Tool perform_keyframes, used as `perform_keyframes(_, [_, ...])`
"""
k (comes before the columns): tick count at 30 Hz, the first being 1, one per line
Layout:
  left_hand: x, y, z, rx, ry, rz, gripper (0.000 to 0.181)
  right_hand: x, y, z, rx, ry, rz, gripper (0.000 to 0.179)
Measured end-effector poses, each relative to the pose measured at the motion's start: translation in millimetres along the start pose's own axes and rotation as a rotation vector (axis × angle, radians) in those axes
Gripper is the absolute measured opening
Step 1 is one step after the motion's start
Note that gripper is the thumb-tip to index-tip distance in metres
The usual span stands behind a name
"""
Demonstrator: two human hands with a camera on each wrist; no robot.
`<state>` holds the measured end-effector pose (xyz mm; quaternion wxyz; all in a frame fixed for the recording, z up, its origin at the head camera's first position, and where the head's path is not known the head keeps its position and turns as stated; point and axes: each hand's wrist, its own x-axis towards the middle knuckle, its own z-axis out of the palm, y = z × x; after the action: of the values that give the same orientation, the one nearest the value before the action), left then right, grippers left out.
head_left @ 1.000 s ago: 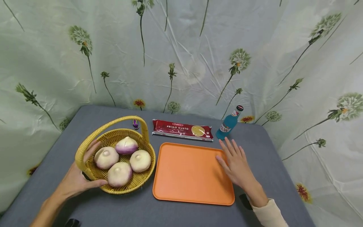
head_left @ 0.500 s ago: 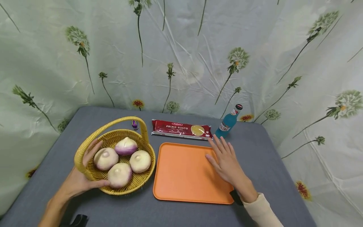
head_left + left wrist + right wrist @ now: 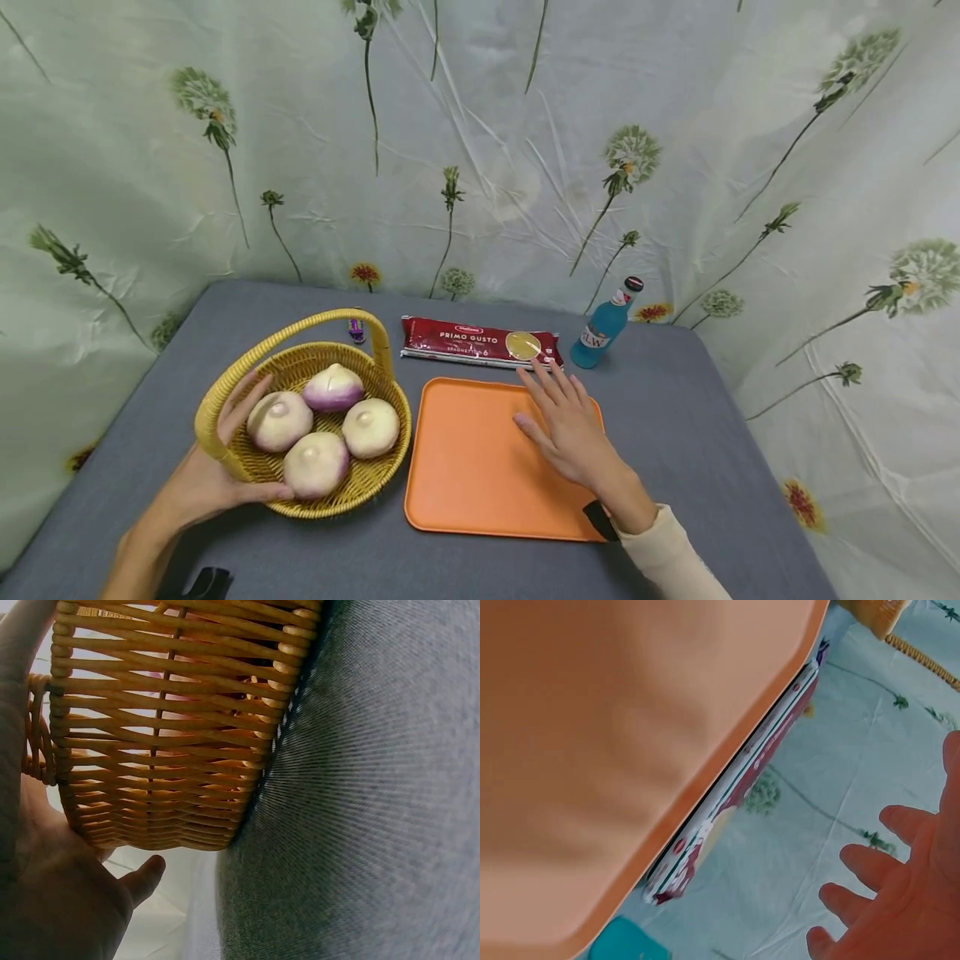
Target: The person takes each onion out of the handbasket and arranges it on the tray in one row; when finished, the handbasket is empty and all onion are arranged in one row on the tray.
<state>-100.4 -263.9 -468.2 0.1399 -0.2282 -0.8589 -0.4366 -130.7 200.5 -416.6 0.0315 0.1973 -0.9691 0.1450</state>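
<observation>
A yellow wicker basket (image 3: 378,479) with a tall hoop handle stands at the left of the table. Inside lie several white-and-purple turnips (image 3: 317,463). My left hand (image 3: 198,492) holds the basket's left side, thumb along the near rim and fingers behind the handle's foot. In the left wrist view the palm is beside the woven wall (image 3: 165,727), one fingertip pointing outward. My right hand (image 3: 570,433), fingers spread and holding nothing, hovers over the right part of an orange tray (image 3: 465,458). The right wrist view shows those fingers (image 3: 870,870) apart from the tray.
Behind the tray lies a red spaghetti packet (image 3: 468,342). A blue bottle (image 3: 603,327) stands to its right. A small purple item (image 3: 356,330) sits behind the basket. A dandelion-print curtain (image 3: 510,167) hangs beyond the grey tabletop (image 3: 705,467).
My right hand has moved left, from the tray's right edge and the bottle's foot to farther over the tray. The left hand stays at the basket.
</observation>
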Motion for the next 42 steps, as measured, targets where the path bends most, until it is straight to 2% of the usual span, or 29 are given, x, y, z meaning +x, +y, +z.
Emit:
perform_keyframes(5, [-0.9,0.1,-0.4,0.009,-0.009,-0.002,0.141,6.5,-12,6,0.038,-0.019,-0.070,0.065])
perform_keyframes(13, [0.3,-1.6,0.4,0.005,-0.013,-0.001,0.142,17.0,-28,12,0.029,-0.050,-0.178,0.064])
perform_keyframes(20, [0.5,-3.5,2.9,-0.035,0.007,0.049,0.145,25.6,-41,13,0.072,-0.100,-0.213,0.065])
perform_keyframes(27, [-1.1,-3.4,0.0,-0.006,-0.015,-0.016,0.142,35.8,-53,16,0.095,-0.143,-0.254,0.065])
perform_keyframes(38, [-0.7,-1.7,1.1,-0.024,-0.022,-0.025,0.142,49.6,-67,21,0.176,-0.124,-0.399,0.066])
perform_keyframes(42, [-0.7,-1.6,1.2,-0.030,-0.017,-0.014,0.143,53.8,-74,25,0.208,-0.146,-0.425,0.067])
